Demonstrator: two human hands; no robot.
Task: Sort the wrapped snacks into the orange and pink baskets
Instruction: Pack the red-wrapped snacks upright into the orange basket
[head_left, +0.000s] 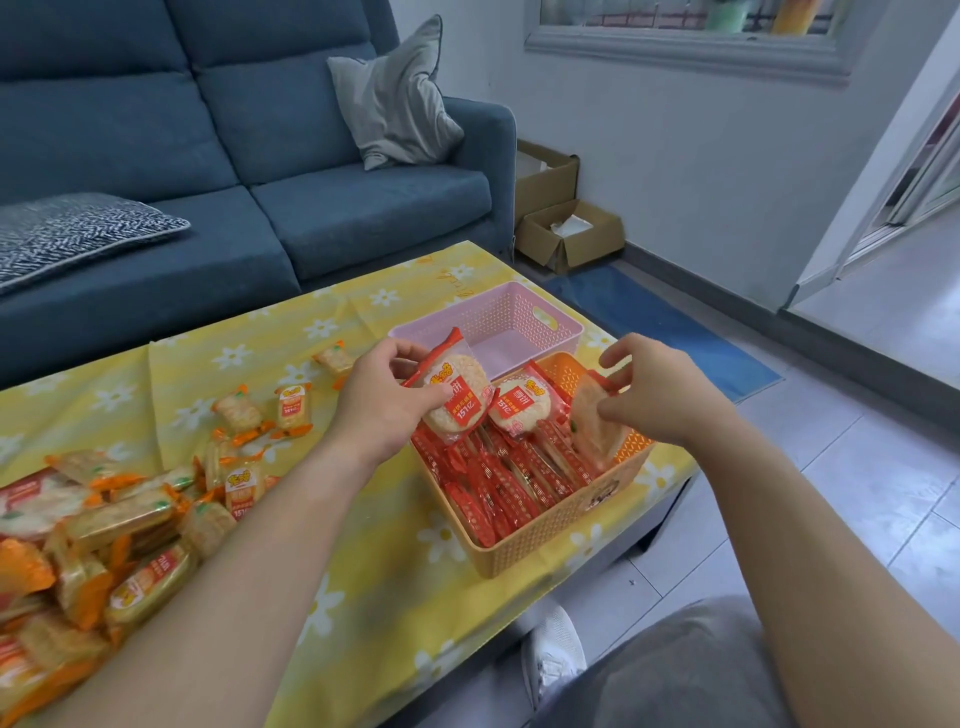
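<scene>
Left hand (387, 400) fingers clamped on round cracker (457, 397); right hand (657, 389) fingers pinching another cracker (592, 421), orange basket (545, 525) beneath both.

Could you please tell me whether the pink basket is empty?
Empty where visible: the pink basket shows a bare floor; its near corner is hidden.

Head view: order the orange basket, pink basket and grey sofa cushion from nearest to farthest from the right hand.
1. Orange basket, directly beneath the right hand.
2. Pink basket, just behind the orange one.
3. Grey cushion, far back on the sofa.
</scene>
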